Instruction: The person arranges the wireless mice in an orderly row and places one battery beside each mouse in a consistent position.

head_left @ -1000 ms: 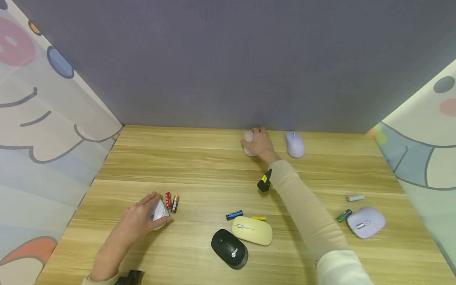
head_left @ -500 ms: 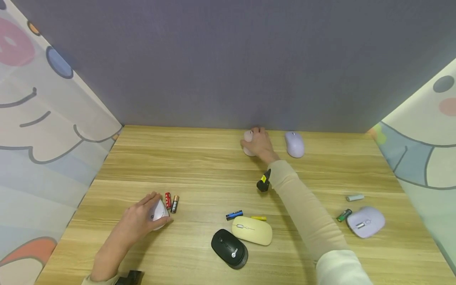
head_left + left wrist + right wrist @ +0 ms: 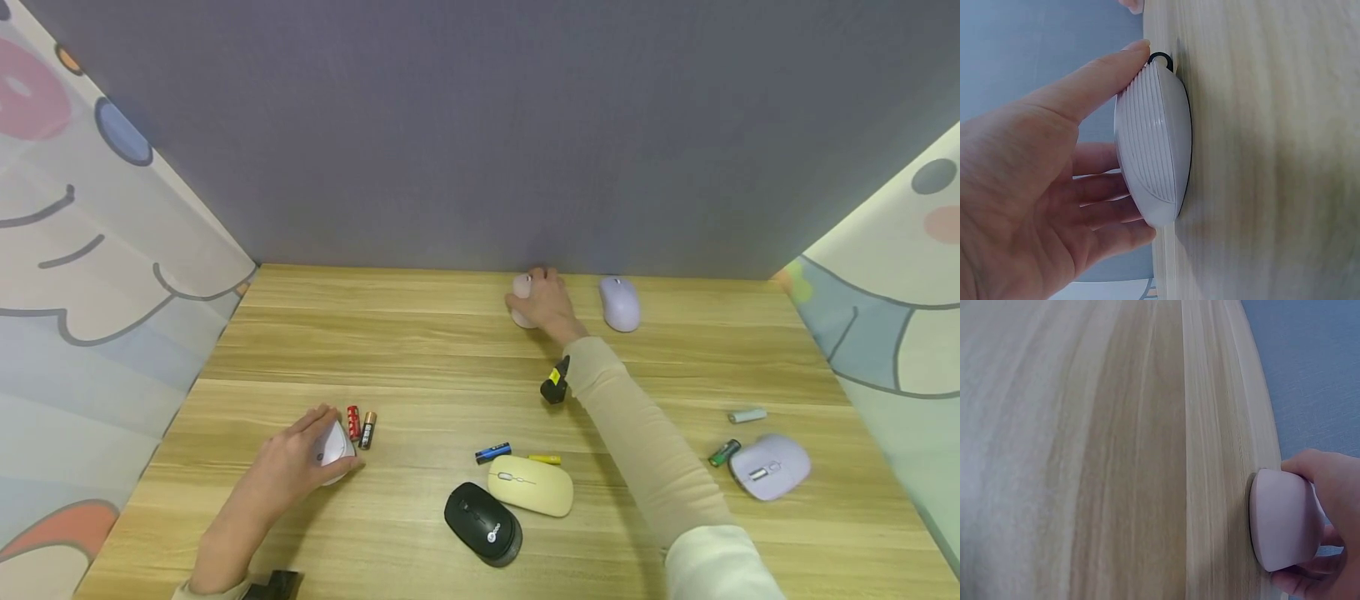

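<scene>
My left hand [image 3: 296, 458] holds a white computer mouse [image 3: 333, 454] at the table's left, thumb at one side and fingers at the other. Ribbed lines run along this white mouse [image 3: 1150, 125] in the left wrist view, where it sits on the wood. At the back edge, my right hand [image 3: 547, 307] grips a pale pink mouse [image 3: 521, 312] from above. The right wrist view shows the pink mouse [image 3: 1285, 519] resting on the table between thumb and fingers; the hand covers part of it. A red battery [image 3: 353, 422] and a black-and-copper battery [image 3: 367, 431] lie beside the white mouse.
A lilac mouse [image 3: 620, 304] stands right of my right hand. A yellow mouse [image 3: 531, 486], black mouse [image 3: 482, 522], blue battery [image 3: 492, 453] and yellow battery [image 3: 545, 459] lie at front centre. Another lilac mouse [image 3: 771, 468], green battery [image 3: 724, 452] and pale battery [image 3: 747, 416] are at right.
</scene>
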A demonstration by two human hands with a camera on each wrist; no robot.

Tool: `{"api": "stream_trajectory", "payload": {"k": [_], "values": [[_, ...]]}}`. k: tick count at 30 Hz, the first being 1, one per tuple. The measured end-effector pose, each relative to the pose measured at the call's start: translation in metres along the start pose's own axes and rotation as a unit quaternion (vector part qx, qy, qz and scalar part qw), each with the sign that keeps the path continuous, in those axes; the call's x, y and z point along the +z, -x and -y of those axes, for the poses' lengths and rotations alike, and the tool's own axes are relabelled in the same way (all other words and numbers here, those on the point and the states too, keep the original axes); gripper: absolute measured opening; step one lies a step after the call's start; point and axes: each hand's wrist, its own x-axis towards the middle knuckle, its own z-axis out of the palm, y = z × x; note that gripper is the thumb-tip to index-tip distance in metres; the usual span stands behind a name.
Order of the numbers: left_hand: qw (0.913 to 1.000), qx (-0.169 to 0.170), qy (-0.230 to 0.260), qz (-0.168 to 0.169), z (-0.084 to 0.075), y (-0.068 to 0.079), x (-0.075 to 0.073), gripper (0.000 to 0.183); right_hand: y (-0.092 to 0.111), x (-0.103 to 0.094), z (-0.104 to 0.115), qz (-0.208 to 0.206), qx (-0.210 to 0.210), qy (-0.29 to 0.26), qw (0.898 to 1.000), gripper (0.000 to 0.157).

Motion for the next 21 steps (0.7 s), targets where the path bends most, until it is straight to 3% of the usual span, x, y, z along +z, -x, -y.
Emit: {"api": "stream_trajectory", "payload": {"k": [21], "values": [[0.9999,0.013,0.005,-0.004,-0.0007,-0.0014,-0.0014,0.081,0.0014,-0.0019,-0.0044,0.002,0.013,-0.016,1.0,0.077]]}}
